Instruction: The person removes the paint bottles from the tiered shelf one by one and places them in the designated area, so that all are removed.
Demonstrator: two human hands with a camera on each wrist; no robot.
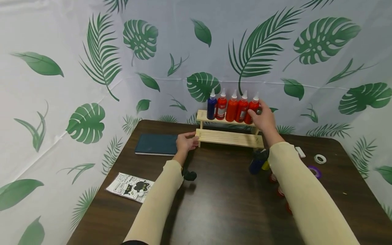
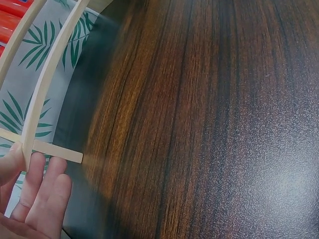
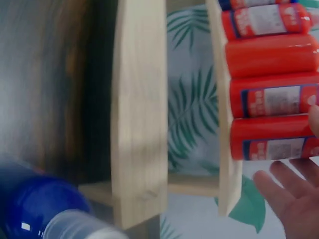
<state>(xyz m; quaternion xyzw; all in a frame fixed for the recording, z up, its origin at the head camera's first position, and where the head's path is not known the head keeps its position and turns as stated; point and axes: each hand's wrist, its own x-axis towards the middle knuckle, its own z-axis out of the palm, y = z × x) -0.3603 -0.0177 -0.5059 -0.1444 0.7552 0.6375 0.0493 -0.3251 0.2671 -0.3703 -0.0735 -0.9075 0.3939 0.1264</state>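
Note:
A two-tier wooden rack [image 1: 229, 137] stands at the back of the table. My left hand [image 1: 185, 143] pinches the left end of its lower tier; in the left wrist view the thumb and fingers [image 2: 55, 191] lie on either side of the wood. On the upper tier, one blue bottle [image 1: 211, 108] and several red bottles [image 1: 231, 110] with white nozzles stand upright in a row. At the right end, my right hand [image 1: 265, 117] holds the last red bottle [image 3: 269, 139], thumb in front and fingers at its outer side. The lower tier carries nothing.
A dark blue notebook [image 1: 156, 144] lies left of the rack, with a cat-printed packet [image 1: 131, 187] nearer. Beside my right forearm are a blue bottle [image 1: 256, 166], a white tape roll [image 1: 320, 159] and a purple ring [image 1: 315, 172]. Several red-labelled things show partly under that sleeve.

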